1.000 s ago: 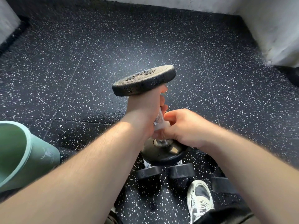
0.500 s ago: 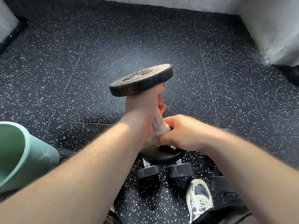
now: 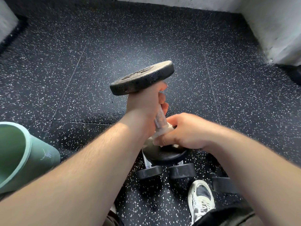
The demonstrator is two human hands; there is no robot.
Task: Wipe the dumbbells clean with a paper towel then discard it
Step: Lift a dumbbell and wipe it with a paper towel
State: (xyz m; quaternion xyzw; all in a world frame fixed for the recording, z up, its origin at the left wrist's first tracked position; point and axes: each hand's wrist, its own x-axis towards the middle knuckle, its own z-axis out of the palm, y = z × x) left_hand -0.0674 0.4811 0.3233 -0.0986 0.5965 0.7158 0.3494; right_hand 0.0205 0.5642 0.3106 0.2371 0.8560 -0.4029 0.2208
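The dumbbell (image 3: 141,79) is held upright above the speckled floor (image 3: 114,46), in the middle of the scene. The left hand (image 3: 145,108) is wrapped round the upper part of the handle (image 3: 160,118), just under the top plate (image 3: 146,74). The right hand (image 3: 184,131) is closed round the paper towel (image 3: 162,131), pressing it against the foot of the handle where it meets the bottom plate (image 3: 164,154).

Handling, as judged: the dumbbell is rigid and heavy, with its weight at both ends. The ridged metal handle is the sound place to hold it and should not slip. The plates look rough and offer a poor hold. The paper towel is light, soft and easily torn on the ridges. It is best kept bunched in the palm.

Two spare dumbbells (image 3: 149,172) lie side by side on the floor directly beneath, near a shoe (image 3: 201,198). A further dark weight lies to their right, partly hidden by the right arm.

Containers: one green bin (image 3: 24,157) sits at the near left, its mouth toward the camera. Only the inner wall shows. Its contents cannot be told.
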